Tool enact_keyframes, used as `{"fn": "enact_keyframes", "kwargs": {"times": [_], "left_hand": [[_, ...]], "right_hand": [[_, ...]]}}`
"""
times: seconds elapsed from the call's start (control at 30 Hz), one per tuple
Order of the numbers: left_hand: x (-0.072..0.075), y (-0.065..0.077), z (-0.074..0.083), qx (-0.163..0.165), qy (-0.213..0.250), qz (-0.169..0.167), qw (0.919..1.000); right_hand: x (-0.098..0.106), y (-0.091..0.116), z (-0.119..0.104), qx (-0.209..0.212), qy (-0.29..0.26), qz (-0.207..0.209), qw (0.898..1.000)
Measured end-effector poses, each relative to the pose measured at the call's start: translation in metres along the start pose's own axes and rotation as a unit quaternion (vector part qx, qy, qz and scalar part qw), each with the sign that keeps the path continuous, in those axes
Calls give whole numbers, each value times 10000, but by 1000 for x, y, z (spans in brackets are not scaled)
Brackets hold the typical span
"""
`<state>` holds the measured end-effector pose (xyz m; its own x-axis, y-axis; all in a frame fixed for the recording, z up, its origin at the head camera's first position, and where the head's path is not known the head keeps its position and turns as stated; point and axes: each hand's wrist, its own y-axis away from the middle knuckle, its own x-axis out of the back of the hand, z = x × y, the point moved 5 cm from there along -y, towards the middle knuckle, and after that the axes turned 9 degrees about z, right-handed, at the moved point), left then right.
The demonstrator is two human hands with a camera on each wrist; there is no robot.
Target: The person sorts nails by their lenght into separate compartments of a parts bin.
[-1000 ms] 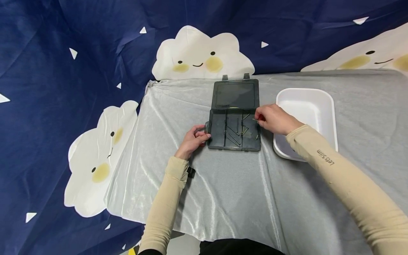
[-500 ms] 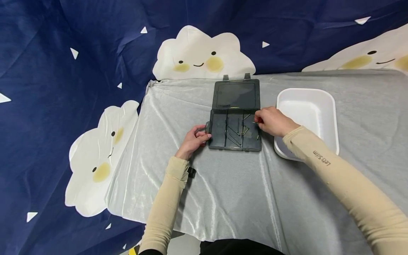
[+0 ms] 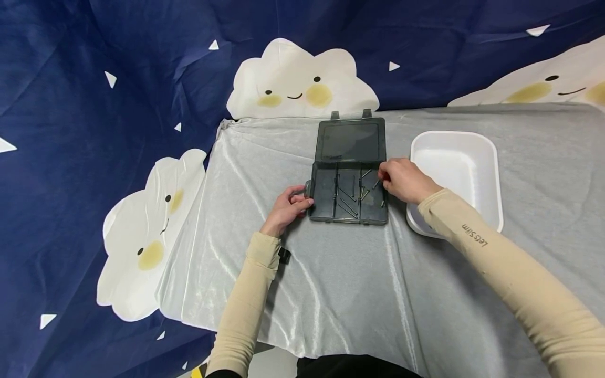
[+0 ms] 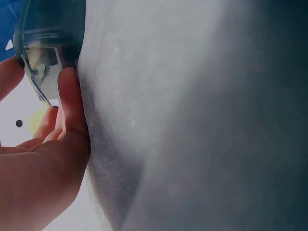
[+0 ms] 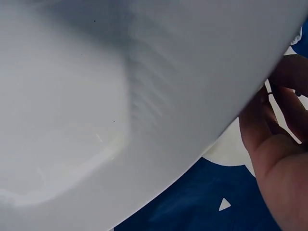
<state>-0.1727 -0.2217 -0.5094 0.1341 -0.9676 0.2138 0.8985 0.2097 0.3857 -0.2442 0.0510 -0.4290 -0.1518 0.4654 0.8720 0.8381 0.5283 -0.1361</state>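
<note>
A dark see-through plastic parts box (image 3: pixel 322 210) stands on the grey cloth with its lid (image 3: pixel 351 139) tipped back. Several screws (image 3: pixel 347 194) lie in its middle and right compartments. My left hand (image 3: pixel 283 210) grips the box's left edge, with the thumb at the rim and the fingers by the side latch. Above the right compartment hovers my right hand (image 3: pixel 407 181), its fingers loosely bent. A slanted screw (image 3: pixel 376 184) shows just below those fingertips and looks free of them. The right wrist view hides the fingertips behind a white tub (image 5: pixel 159 110).
The tub lies right of the box, under my right forearm. Grey cloth (image 3: pixel 350 294) covers the table. A blue curtain (image 3: pixel 156 47) with printed clouds (image 3: pixel 302 73) hangs behind it and on the left.
My right hand has come slightly down and nearer. The screw at its fingertips has turned from level to slanted and appears let go in the right compartment. My left hand has stayed put.
</note>
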Motion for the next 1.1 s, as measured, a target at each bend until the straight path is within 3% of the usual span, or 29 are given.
{"fn": "enact_keyframes", "kwargs": {"times": [0.57, 0.87, 1.1], "left_hand": [[-1, -4, -4, -15, -22, 28, 10000], [-1, -4, -3, 54, -69, -82, 9999], [-1, -5, 3, 140, -131, -290, 9994]], "right_hand": [[28, 9, 3, -134, -278, 378, 9988], [43, 21, -2, -250, -411, 943, 9944], [53, 28, -3, -611, -875, 1459, 9835]]}}
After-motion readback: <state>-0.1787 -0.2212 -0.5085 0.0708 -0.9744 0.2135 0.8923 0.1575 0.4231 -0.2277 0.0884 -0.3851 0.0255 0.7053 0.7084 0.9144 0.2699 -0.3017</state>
